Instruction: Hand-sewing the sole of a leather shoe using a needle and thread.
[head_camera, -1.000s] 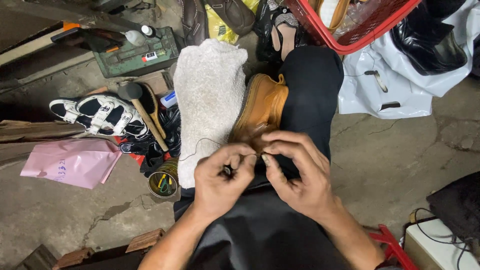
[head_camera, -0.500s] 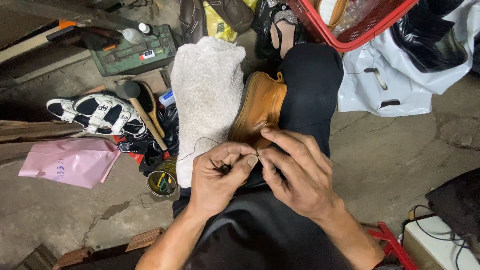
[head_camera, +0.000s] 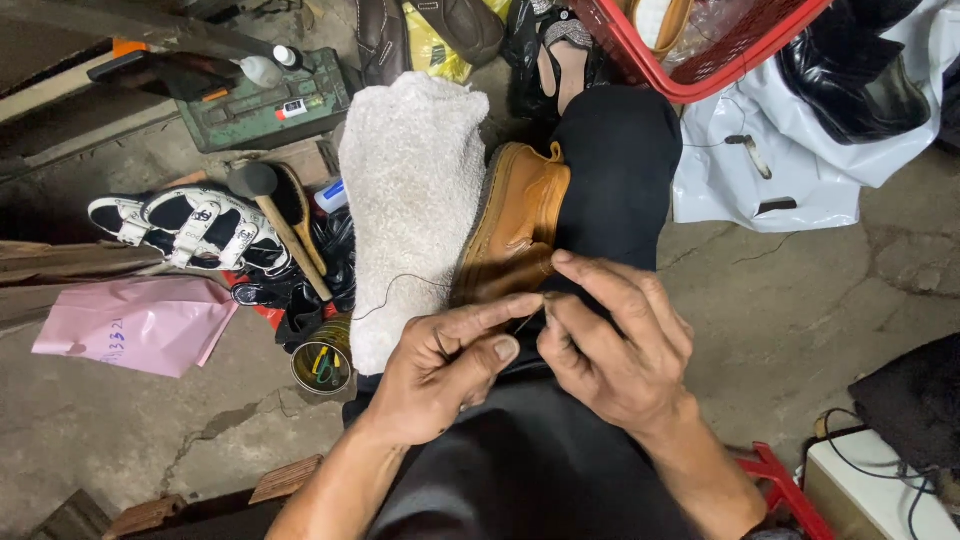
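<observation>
Fingers of left hand (head_camera: 440, 375) and right hand (head_camera: 610, 350) pinched narrow together on dark thread (head_camera: 400, 285), tan leather shoe (head_camera: 515, 225) on lap just beyond, touching white towel (head_camera: 415, 200), hammer (head_camera: 275, 215) at left.

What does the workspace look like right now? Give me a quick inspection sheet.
Surface: cracked concrete floor; work rests on the lap.
Job's things: tan shoe between the knees, beside a white towel; dark thread runs to the fingers.
Clutter: hammer, sandals, pink bag, red basket.
Grippers: left hand and right hand pinch together at the shoe's heel.
Cables: black cords, lower right.
Surroundings: green toolbox.
</observation>
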